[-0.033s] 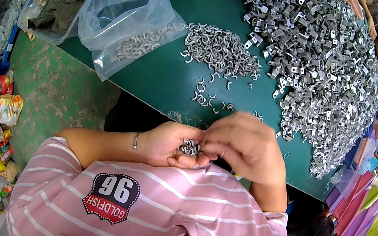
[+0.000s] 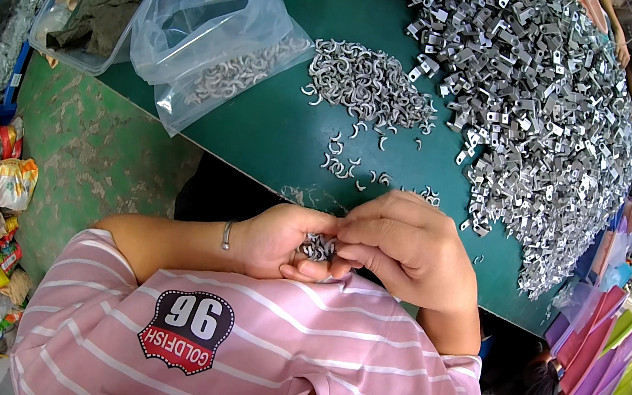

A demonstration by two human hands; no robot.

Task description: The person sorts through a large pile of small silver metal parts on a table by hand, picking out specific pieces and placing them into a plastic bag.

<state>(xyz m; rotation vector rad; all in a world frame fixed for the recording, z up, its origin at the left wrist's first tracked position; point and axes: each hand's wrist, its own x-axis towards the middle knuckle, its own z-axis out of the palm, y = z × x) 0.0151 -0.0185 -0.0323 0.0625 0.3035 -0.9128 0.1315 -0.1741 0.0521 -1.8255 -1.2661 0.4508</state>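
Close to my body, near the table's front edge, my left hand (image 2: 276,242) is turned palm up and cupped round a small heap of grey curved metal pieces (image 2: 316,247). My right hand (image 2: 407,249) reaches over from the right, its fingers pinched together against the fingers of the left. What it pinches is hidden. Just beyond the hands, a few loose curved pieces (image 2: 341,167) lie scattered on the green tabletop (image 2: 260,135). A larger pile of the same crescent-shaped pieces (image 2: 371,86) lies farther back.
To the right spreads a big heap of bent metal brackets with holes (image 2: 542,126). A clear plastic bag (image 2: 210,32) at the left holds more curved pieces. Beside it stands a clear tub (image 2: 90,58) with dark cloth. Another person's arm (image 2: 616,34) shows at the far right.
My right hand has shifted very slightly and now looks sharper than before, when it was blurred. My left hand and the piles look unchanged.
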